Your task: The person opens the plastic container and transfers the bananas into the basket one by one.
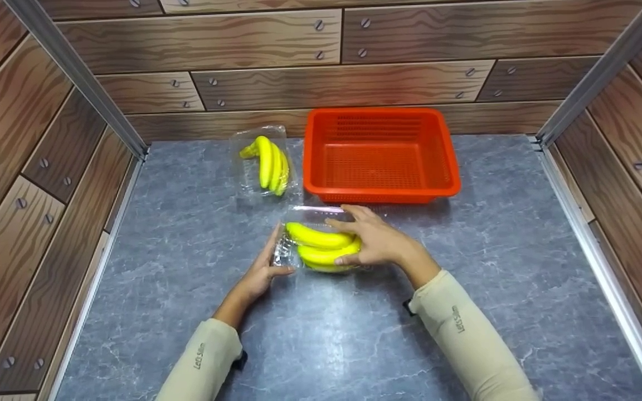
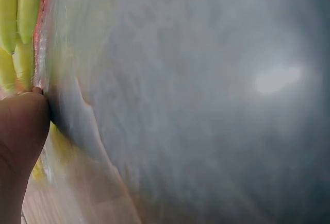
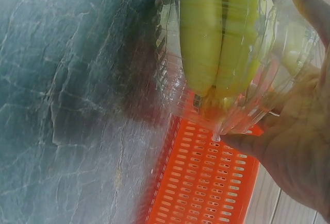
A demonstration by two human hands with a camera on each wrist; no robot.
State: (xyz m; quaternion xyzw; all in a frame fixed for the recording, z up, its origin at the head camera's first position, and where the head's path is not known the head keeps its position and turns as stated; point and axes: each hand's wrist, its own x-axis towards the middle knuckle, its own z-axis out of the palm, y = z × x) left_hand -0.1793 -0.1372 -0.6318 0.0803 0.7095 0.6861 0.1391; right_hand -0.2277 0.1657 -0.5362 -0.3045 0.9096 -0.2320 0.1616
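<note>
Yellow bananas (image 1: pixel 318 238) in a clear plastic package (image 1: pixel 285 259) are between my two hands, in front of the red basket. My left hand (image 1: pixel 258 274) holds the package's left edge, its thumb (image 2: pixel 23 126) showing in the left wrist view. Over the right end, my right hand (image 1: pixel 379 239) grips the package with fingers spread. In the right wrist view, its thumb (image 3: pixel 242 144) touches the edge of the ridged clear plastic (image 3: pixel 170 69), with the bananas (image 3: pixel 201 44) showing through.
Behind stands a red perforated basket (image 1: pixel 450 150), nothing visible inside. Left of it lies another clear package of bananas (image 1: pixel 268 164). The grey marbled tabletop (image 1: pixel 187 234) is bounded by wood-patterned walls (image 1: pixel 254 44) and metal rails (image 1: pixel 594 223).
</note>
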